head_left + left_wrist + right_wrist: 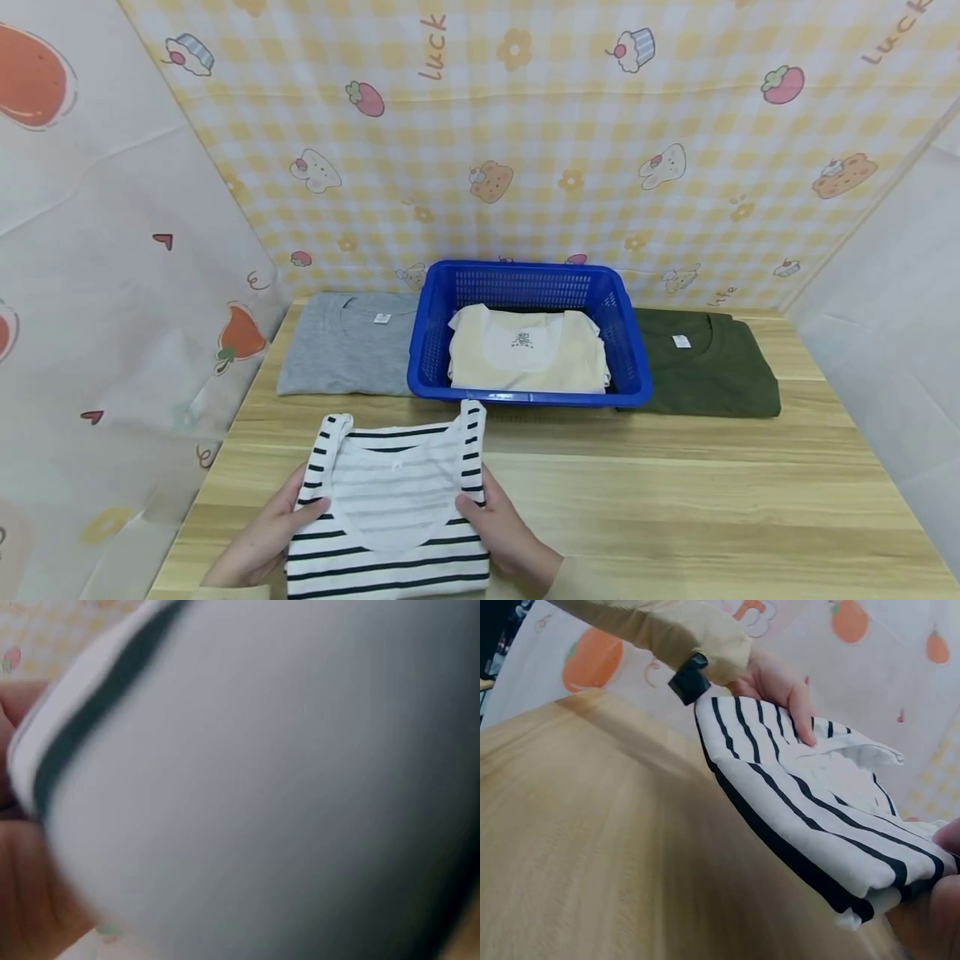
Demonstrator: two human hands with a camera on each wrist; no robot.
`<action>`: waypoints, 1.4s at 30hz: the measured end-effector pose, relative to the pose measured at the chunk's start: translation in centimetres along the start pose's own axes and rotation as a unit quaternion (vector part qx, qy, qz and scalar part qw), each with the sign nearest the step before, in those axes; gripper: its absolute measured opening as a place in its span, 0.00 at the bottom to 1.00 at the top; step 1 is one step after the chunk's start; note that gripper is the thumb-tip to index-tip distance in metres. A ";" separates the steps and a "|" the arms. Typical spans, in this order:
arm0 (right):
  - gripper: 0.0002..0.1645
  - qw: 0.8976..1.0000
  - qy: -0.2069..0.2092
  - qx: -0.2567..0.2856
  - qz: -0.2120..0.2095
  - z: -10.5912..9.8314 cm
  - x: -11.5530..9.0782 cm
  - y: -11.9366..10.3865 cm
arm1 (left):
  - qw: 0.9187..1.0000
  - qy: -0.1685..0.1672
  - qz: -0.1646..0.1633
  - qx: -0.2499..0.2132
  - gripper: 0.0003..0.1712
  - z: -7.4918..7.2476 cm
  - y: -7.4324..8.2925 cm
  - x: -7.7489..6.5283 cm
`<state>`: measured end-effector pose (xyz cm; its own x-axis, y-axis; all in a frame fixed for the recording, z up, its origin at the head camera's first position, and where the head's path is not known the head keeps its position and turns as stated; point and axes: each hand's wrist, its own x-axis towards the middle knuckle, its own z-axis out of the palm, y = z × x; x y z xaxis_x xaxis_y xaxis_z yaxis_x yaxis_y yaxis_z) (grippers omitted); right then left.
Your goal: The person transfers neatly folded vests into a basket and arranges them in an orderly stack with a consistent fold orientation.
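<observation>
A folded white shirt with black stripes [390,558] is held up near the table's front edge, its wide neckline facing up. My left hand [281,529] grips its left side, thumb on top and fingers underneath. On the opposite side my right hand [506,525] pinches the edge in the same way. The right wrist view shows the striped shirt [802,810] raised over the table, with the left hand [780,686] at its far side. White striped cloth [247,780] fills most of the left wrist view and hides much there.
Behind the shirt stands a blue plastic basket [637,367] holding a folded cream top [472,358]. A folded grey T-shirt [315,350] lies left of the basket, a folded dark green T-shirt [720,375] right of it. A patterned cloth [525,125] hangs behind the wooden table [712,517].
</observation>
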<state>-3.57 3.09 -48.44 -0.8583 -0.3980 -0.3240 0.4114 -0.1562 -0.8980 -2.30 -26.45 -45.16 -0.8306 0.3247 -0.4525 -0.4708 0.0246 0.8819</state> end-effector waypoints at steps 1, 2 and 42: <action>0.35 1.000 -0.004 -0.004 -0.005 -0.3 -0.2 -0.3 | 1.000 -0.001 0.004 0.004 0.44 0.3 0.2 0.0; 0.35 1.000 -0.006 -0.007 -0.009 -0.6 -0.3 -0.6 | 1.000 -0.003 0.009 0.006 0.44 0.6 0.3 0.1; 0.29 0.991 0.090 -0.068 -0.068 -11.9 0.6 -10.9 | 0.989 0.031 0.139 0.041 0.33 10.0 9.2 11.0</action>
<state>-12.18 15.32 -42.36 -0.9491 -0.2117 -0.2333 0.2526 -0.0688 -0.9651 -12.82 -13.16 -40.69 -0.9423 0.2715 -0.1961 -0.1984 0.0192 0.9799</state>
